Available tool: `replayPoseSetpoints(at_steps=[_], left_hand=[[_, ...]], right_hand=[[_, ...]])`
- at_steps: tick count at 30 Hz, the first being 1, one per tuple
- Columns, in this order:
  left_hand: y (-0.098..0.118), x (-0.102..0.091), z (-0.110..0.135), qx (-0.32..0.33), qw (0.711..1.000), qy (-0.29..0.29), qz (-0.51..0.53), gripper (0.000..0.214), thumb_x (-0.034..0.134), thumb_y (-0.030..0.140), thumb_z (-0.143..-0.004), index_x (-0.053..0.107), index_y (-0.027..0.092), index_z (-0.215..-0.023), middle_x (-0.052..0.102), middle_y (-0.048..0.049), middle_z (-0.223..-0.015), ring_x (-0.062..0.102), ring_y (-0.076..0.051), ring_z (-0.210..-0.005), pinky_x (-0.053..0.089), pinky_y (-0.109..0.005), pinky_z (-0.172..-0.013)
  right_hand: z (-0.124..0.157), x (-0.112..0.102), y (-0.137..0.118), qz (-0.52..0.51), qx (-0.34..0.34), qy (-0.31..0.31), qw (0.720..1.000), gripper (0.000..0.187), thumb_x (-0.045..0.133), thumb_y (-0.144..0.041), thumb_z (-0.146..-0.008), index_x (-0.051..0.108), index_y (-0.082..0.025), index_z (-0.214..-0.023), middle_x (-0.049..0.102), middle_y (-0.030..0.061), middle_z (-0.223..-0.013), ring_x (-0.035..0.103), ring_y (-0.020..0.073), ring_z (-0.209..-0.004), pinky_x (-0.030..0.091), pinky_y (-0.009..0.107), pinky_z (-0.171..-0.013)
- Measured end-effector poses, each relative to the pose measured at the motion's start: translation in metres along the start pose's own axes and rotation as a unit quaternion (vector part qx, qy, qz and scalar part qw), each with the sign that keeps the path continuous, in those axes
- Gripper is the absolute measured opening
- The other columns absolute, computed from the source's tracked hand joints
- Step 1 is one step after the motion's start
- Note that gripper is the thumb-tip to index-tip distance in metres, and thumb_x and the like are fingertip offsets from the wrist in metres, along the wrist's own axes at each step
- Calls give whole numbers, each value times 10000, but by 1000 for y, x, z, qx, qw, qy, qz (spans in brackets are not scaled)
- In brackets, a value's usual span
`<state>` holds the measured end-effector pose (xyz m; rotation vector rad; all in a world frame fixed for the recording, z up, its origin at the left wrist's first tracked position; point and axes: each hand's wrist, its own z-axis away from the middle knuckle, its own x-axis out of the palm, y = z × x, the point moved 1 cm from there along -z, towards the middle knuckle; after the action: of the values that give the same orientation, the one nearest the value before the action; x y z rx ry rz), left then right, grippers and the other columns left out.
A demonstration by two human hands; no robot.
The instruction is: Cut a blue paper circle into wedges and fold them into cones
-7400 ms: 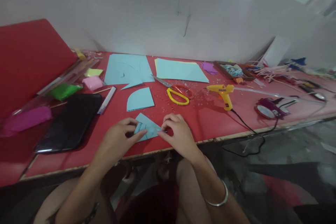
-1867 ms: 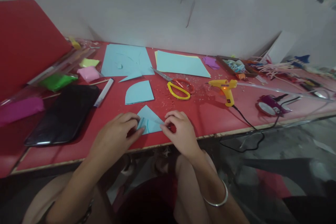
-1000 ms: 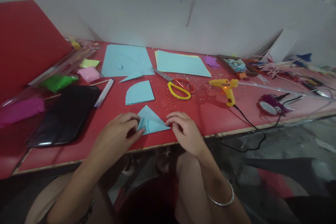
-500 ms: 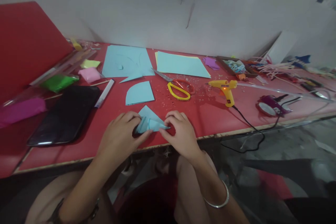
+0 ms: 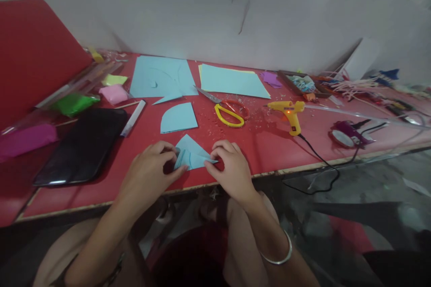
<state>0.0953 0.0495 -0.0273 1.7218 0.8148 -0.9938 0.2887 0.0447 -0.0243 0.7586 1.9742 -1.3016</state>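
Note:
A small light-blue paper piece, partly folded, lies near the front edge of the red table. My left hand pinches its left end between thumb and fingers. My right hand pinches its right tip, fingers curled, with a silver bangle on that wrist. A quarter-round blue paper cutout rests just beyond the hands.
Yellow-handled scissors and a yellow glue gun with a black cord sit behind and to the right. Two blue sheets lie at the back. A black tablet, a white tube and coloured clay packs are at the left.
Both hands have stayed on the small blue piece, working its folds; the right hand briefly loosened a second ago and now pinches the right tip again. The paper has barely shifted.

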Motion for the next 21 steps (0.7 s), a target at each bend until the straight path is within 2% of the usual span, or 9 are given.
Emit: replayPoseSetpoints(at_steps=[9,12,15,17,21], left_hand=[[-12,-14,-1,-24,997,-57,35,261,571,462,-691,596,208,-638,578,-57,-983,560,-237,-880,423,-368,-708],[-12,-14,-1,-17,997,-69,44,245,552,449,-708,595,210,-677,566,-61,-1003,544,-243,-912,417,-390,-750],[-12,-13,-1,-2,996,-72,54,236,539,440,-718,595,212,-694,558,-63,-1010,529,-246,-931,410,-405,-777],[-13,-13,-1,6,996,-74,57,241,532,445,-723,596,215,-694,557,-63,-1007,527,-248,-931,408,-409,-780],[-14,-12,-1,2,995,-76,58,248,527,452,-723,597,217,-687,553,-63,-1016,532,-249,-926,409,-412,-779]], right_hand=[[0,1,-3,27,4,2,1000,91,577,-202,-744,527,-193,-669,592,24,-893,504,179,-802,394,308,-716],[0,4,-9,88,12,10,996,142,592,-310,-737,524,-196,-688,573,36,-876,494,200,-805,390,330,-698],[-1,8,-17,150,23,10,988,313,603,-494,-701,539,-191,-746,564,65,-897,485,240,-831,388,364,-686],[-2,10,-22,171,28,6,985,367,592,-541,-691,544,-187,-775,562,79,-915,482,257,-849,387,376,-686],[-4,6,-19,157,28,-14,987,245,591,-424,-713,518,-195,-759,553,67,-902,480,245,-841,384,361,-686]])
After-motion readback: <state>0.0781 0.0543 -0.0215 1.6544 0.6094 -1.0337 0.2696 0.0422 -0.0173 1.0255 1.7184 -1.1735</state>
